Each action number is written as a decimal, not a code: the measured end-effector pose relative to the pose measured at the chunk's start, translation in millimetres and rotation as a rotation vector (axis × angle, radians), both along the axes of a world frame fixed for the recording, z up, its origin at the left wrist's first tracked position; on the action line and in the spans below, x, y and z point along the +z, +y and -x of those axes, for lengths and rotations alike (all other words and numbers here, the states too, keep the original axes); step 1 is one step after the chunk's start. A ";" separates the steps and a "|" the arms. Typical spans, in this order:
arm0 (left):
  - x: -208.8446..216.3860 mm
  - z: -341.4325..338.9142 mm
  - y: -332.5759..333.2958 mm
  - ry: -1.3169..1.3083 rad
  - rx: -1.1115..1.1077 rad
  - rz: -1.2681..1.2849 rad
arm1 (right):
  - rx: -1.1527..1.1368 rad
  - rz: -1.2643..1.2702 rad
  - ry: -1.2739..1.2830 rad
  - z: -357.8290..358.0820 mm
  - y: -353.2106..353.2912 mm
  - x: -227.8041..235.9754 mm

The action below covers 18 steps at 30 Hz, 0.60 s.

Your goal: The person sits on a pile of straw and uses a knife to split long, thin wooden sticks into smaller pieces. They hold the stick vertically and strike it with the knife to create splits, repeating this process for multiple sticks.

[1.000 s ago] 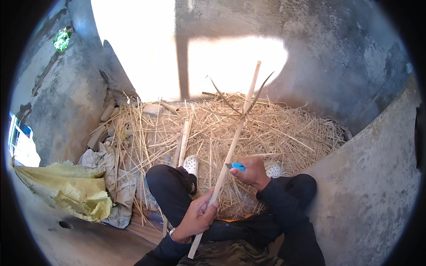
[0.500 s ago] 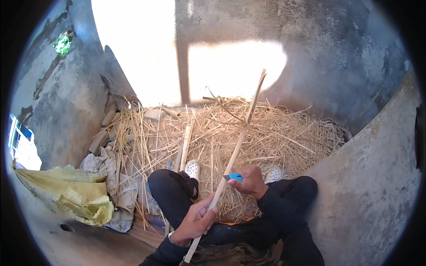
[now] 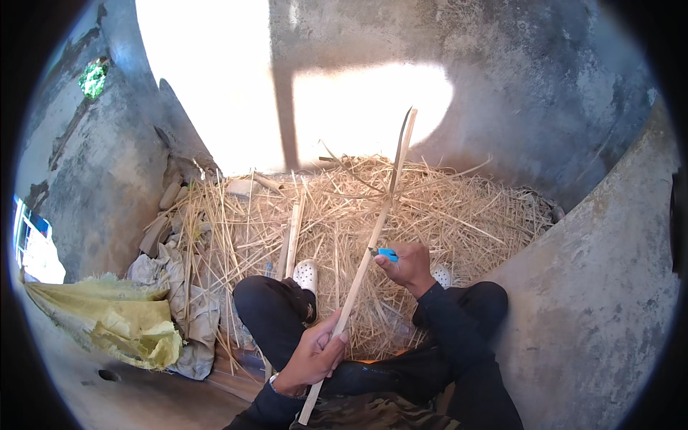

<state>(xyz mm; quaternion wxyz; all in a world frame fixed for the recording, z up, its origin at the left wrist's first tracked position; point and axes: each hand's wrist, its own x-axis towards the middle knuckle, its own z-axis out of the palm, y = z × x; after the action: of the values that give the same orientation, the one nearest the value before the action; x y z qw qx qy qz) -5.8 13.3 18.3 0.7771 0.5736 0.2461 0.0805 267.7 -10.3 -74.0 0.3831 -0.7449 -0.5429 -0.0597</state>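
Observation:
My left hand (image 3: 315,356) is closed round the lower part of a long pale split-bamboo strip (image 3: 357,285). The strip slants up and away from my lap, with thin shavings curling off its upper half. In my right hand (image 3: 408,267) is a small knife with a blue handle (image 3: 388,254). Its short dark blade meets the strip's right edge, near the middle of its length. The fingers of this hand are wrapped round the handle and hide part of it.
Loose shavings (image 3: 444,215) cover the ground beyond my white clogs (image 3: 306,275). Two pale strips (image 3: 293,236) lean beside the left clog. A torn yellow sheet (image 3: 107,319) and grey sacking (image 3: 197,315) lie at left. Concrete walls (image 3: 516,107) stand close around.
My right hand and the knife have moved up along the strip, away from my left hand. My left hand keeps its hold. The view has shifted slightly.

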 end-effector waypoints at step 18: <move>-1.5 16.8 -3.5 -0.007 0.068 -0.091 | 0.217 0.007 0.098 50.3 -26.2 14.1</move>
<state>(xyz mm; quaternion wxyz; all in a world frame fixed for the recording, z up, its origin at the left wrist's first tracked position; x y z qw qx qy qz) -22.6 9.8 16.8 0.7478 0.5995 0.2589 0.1199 217.4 -36.5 -59.9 0.4109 -0.6850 -0.6012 0.0206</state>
